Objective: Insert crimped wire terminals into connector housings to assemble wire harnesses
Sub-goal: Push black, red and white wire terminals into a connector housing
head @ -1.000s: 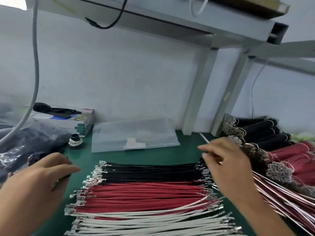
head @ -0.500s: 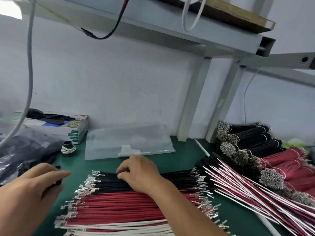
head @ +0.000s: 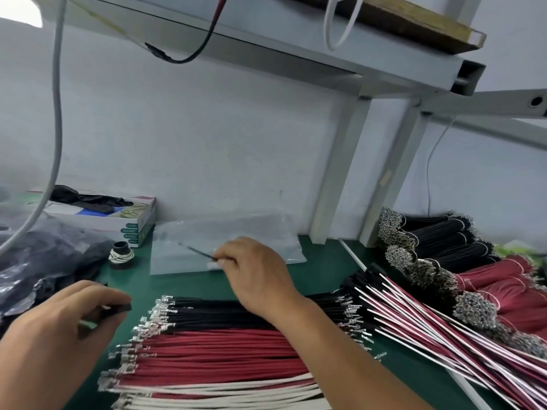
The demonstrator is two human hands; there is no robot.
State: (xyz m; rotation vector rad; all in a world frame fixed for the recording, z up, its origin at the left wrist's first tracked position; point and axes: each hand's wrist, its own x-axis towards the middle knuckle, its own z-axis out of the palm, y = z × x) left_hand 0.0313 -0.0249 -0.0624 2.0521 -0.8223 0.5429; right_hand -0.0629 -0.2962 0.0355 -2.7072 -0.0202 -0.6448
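A single black wire (head: 197, 251) was pinched between thumb and fingertips of the right hand (head: 257, 273), raised over the clear bag (head: 266, 232) at 12 o'clock on the green mat (head: 322, 270), its free end pointing toward 10 o'clock. A small black housing (head: 120, 308) was gripped by the curled fingers of the left hand (head: 59, 329) at 8 o'clock. Loose wires were laid flat at 6 o'clock in three bands: black (head: 207, 313), red (head: 219, 355), white (head: 225, 395). Assembled harnesses (head: 438, 327) were fanned at 4 o'clock, bundled wires (head: 450, 241) stacked at 2 o'clock. A box (head: 124, 220) was noted at 10 o'clock.
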